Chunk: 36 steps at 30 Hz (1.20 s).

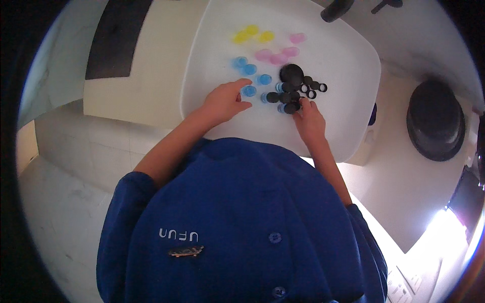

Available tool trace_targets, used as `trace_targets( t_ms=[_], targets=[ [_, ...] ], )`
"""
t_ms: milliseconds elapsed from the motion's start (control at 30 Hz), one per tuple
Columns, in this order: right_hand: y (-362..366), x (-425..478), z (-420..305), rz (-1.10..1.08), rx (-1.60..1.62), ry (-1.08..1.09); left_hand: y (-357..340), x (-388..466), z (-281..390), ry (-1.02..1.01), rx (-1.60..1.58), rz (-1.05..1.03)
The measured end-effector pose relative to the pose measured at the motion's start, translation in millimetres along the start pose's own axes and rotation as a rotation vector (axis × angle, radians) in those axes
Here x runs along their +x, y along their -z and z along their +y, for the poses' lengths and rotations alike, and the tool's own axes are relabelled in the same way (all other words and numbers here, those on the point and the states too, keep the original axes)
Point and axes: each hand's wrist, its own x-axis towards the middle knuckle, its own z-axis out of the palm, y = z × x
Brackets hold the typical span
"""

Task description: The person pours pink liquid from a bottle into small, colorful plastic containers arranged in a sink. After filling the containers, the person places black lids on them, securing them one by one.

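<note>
My left hand (227, 100) rests at the near left of a white surface (333, 132), thumb and forefinger apart around a small blue-filled container (248, 91). Whether it grips the container is unclear. More blue ones (240, 62) stand farther off. To the right, several small containers with black caps (272, 97) crowd together. My right hand (310, 117) touches the near right side of this cluster, its fingertips at the black caps; what they hold is hidden. Just behind are loose black caps (323, 88), some showing pale insides, and a larger round black object (291, 74).
Yellow containers (252, 30) and pink containers (279, 58) stand farther back. A black cylindrical fixture (336, 10) juts in at the top. A dark oval object (435, 119) lies on the right, and a dark mat (115, 38) on the left.
</note>
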Motion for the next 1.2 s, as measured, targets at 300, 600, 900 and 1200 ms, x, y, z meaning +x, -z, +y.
trace_targets(
  t_ms=[300,600,900,1200],
  targets=[
    [-11,-10,10,-0.006,-0.028,0.035,-10,11,-8,-0.054,-0.041,0.025],
    [37,-38,-25,-0.048,0.305,-0.130,-5,13,-6,0.017,-0.049,-0.044],
    [53,-19,-82,0.051,0.199,0.397,-10,13,-13,-0.012,-0.024,-0.070],
    [18,-1,-121,-0.046,-0.476,0.537,-13,8,-18,-0.111,0.091,-0.045]
  ],
)
